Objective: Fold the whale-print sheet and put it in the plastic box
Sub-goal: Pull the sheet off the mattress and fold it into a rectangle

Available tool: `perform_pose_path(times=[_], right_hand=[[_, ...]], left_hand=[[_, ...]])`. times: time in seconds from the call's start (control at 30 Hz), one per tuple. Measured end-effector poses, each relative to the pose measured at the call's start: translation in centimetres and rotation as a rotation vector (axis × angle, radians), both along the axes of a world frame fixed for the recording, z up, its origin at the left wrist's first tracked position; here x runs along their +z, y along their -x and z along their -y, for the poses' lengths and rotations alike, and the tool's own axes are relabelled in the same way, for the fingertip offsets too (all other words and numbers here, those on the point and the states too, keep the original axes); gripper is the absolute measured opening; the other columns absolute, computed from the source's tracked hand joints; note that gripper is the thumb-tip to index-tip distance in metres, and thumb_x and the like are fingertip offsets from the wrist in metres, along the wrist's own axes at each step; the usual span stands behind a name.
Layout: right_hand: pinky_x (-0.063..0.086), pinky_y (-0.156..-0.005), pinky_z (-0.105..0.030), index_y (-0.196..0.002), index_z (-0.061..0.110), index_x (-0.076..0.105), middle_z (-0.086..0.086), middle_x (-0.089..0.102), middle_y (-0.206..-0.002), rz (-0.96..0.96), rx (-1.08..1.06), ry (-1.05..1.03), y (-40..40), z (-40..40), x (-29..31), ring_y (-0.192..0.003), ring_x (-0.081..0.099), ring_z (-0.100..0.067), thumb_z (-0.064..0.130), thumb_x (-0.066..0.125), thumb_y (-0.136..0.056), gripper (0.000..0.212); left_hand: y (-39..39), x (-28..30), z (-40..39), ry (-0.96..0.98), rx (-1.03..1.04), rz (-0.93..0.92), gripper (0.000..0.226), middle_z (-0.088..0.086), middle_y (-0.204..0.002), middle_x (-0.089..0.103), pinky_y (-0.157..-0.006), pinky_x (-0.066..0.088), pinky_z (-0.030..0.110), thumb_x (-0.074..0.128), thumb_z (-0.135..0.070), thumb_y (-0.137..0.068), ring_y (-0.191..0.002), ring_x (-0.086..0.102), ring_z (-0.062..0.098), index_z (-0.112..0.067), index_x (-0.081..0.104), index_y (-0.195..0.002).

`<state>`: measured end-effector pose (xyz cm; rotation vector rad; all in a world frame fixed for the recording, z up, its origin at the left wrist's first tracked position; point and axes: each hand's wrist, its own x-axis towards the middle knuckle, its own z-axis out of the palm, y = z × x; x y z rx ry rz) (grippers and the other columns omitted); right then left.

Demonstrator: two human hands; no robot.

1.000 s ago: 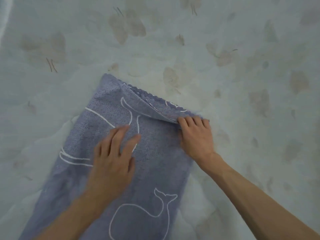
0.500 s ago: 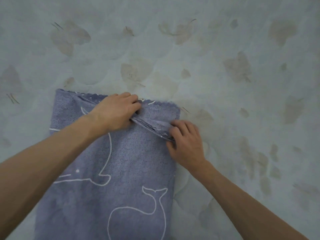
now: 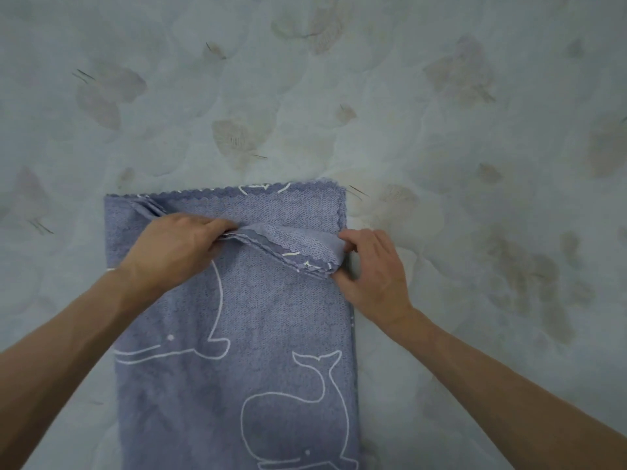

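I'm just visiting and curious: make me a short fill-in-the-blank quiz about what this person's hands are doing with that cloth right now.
1. The white outlines printed on the blue sheet are shaped like ____.
2. The left hand and right hand both pinch a raised ____ of the sheet.
3. The sheet lies on a pale quilted cover printed with faded ____.

Missing words: whales; fold; leaves

A blue whale-print sheet (image 3: 271, 317) lies in a long strip on a pale quilted bedcover (image 3: 441, 130) with faded leaf shapes. The left hand (image 3: 176, 249) grips a raised scalloped edge near the sheet's far end, and the right hand (image 3: 373, 269) pinches the same lifted fold at the right side
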<state>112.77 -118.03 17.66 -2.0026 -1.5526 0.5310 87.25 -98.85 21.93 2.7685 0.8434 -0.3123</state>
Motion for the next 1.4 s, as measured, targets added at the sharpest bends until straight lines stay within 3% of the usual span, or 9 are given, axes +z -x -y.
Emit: perform_pose_path(times=[0.4,0.47,0.57,0.7,0.83,0.93,1.1,1.23,1.4], right_hand=[[0.045,-0.106,-0.044,-0.12,0.007,0.069,-0.006,0.065,-0.13,-0.012,0.162,0.031,0.0,-0.1,-0.8,-0.123,0.057,-0.028,0.009,0.078,-0.076,0.044],[0.052,-0.096,-0.041,-0.119,0.01,0.07,-0.002,0.071,-0.117,-0.11,0.194,0.063,0.0,-1.6,-0.6,-0.11,0.063,-0.022,0.003,0.081,-0.073,0.047],[0.044,-0.061,-0.016,-0.099,0.017,0.072,0.01,0.063,-0.071,-0.302,-0.074,0.136,-0.9,-5.0,-0.2,-0.065,0.052,0.0,0.021,0.07,-0.089,0.011],[0.05,-0.072,-0.035,-0.096,0.013,0.072,-0.004,0.071,-0.084,-0.429,-0.218,0.375,-2.3,-8.4,-0.9,-0.081,0.064,-0.019,0.04,0.061,-0.096,0.029],[0.034,-0.057,-0.031,-0.068,0.011,0.058,0.0,0.054,-0.063,-0.418,-0.297,0.439,-2.6,-9.1,-1.2,-0.062,0.048,-0.016,0.038,0.057,-0.099,0.041],[0.028,-0.052,-0.033,-0.065,0.012,0.047,0.002,0.045,-0.059,-0.344,-0.36,0.463,-2.0,-9.4,-1.5,-0.059,0.042,-0.019,0.035,0.052,-0.102,0.043],[0.024,-0.063,-0.035,-0.09,0.01,0.051,-0.009,0.055,-0.082,-0.091,-0.501,0.306,0.3,-9.3,-1.9,-0.074,0.044,-0.027,0.033,0.042,-0.106,0.031],[0.034,-0.087,-0.048,-0.108,-0.003,0.055,-0.027,0.057,-0.115,0.199,-0.423,0.261,1.3,-8.9,-2.9,-0.107,0.052,-0.042,0.037,0.035,-0.105,0.045],[0.031,-0.1,-0.053,-0.119,0.001,0.05,-0.026,0.042,-0.143,0.382,-0.481,0.375,1.8,-9.3,-3.8,-0.131,0.04,-0.045,0.044,0.033,-0.101,0.05]], left_hand=[[0.8,-0.3,-0.1,0.052,-0.172,0.03,0.051,0.007,-0.121,0.075,-0.081,0.06,0.045,0.086,-0.012,-0.077,-0.101,0.075,0.031,-0.011,0.072,-0.126],[1.1,0.1,-1.2,0.104,-0.18,-0.082,0.053,0.003,-0.122,0.074,-0.088,0.055,0.041,0.079,-0.03,-0.087,-0.104,0.074,0.027,-0.022,0.064,-0.137],[2.0,0.5,-5.4,0.095,0.039,-0.409,0.061,-0.009,-0.086,0.073,-0.087,0.031,0.035,0.05,-0.075,-0.086,-0.089,0.07,0.021,-0.037,0.055,-0.132],[5.7,0.4,-12.2,0.14,0.229,-0.831,0.059,-0.017,-0.074,0.053,-0.084,0.021,0.039,0.06,-0.084,-0.072,-0.087,0.051,0.016,-0.032,0.061,-0.099],[8.4,-0.1,-15.8,0.248,0.339,-0.861,0.048,-0.016,-0.09,0.061,-0.084,0.021,0.04,0.07,-0.081,-0.067,-0.102,0.049,0.019,-0.04,0.059,-0.09],[8.8,-0.7,-15.9,0.246,0.342,-0.758,0.043,-0.012,-0.09,0.061,-0.085,0.025,0.039,0.072,-0.077,-0.07,-0.101,0.045,0.019,-0.039,0.06,-0.09],[9.0,-1.2,-15.5,0.262,0.447,-0.459,0.044,0.006,-0.095,0.067,-0.074,0.041,0.034,0.082,-0.053,-0.077,-0.089,0.056,0.027,-0.021,0.069,-0.104],[10.0,-1.7,-16.0,0.352,0.458,-0.467,0.048,0.001,-0.097,0.062,-0.078,0.037,0.031,0.088,-0.033,-0.076,-0.087,0.054,0.023,-0.018,0.068,-0.116],[9.1,-1.3,-18.0,0.412,0.389,-0.557,0.044,-0.002,-0.088,0.074,-0.073,0.048,0.032,0.092,-0.034,-0.069,-0.071,0.067,0.018,-0.023,0.068,-0.105]])
